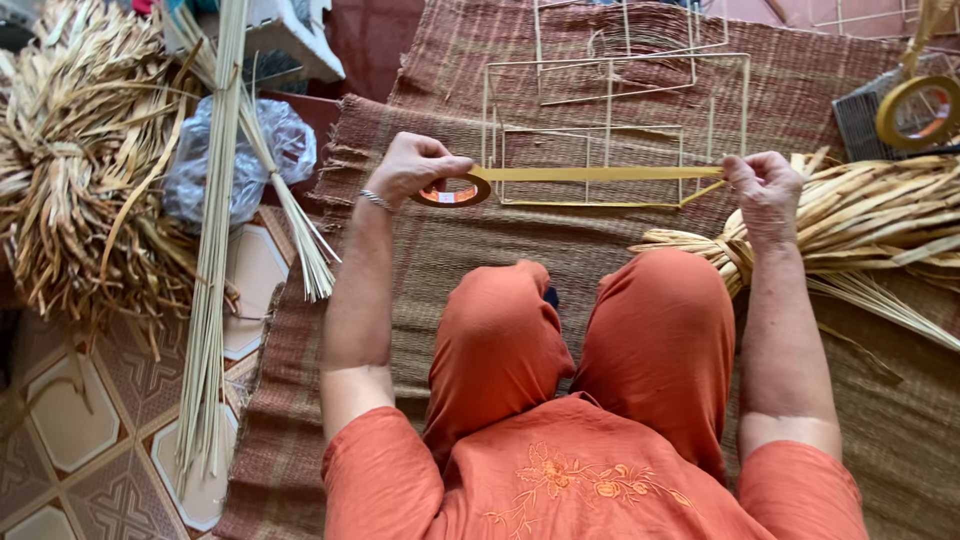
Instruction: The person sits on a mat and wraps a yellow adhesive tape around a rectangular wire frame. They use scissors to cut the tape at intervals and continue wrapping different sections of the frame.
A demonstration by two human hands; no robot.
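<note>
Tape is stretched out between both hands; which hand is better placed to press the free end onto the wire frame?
Probably the right hand: it pinches the tape end right at the frame's edge. The left hand holds the roll, off to the frame's left over the mat.

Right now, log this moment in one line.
left hand: holds tape roll | right hand: pinches tape strip end | strip: stretched over wire frame

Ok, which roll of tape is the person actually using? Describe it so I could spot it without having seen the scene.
Start at the brown woven mat under the seated person's knees. The left hand pinches a small tape roll just above it, its yellow strip stretched across to the right hand. The other roll lies untouched at the far right, larger and with no strip pulled out.
</note>
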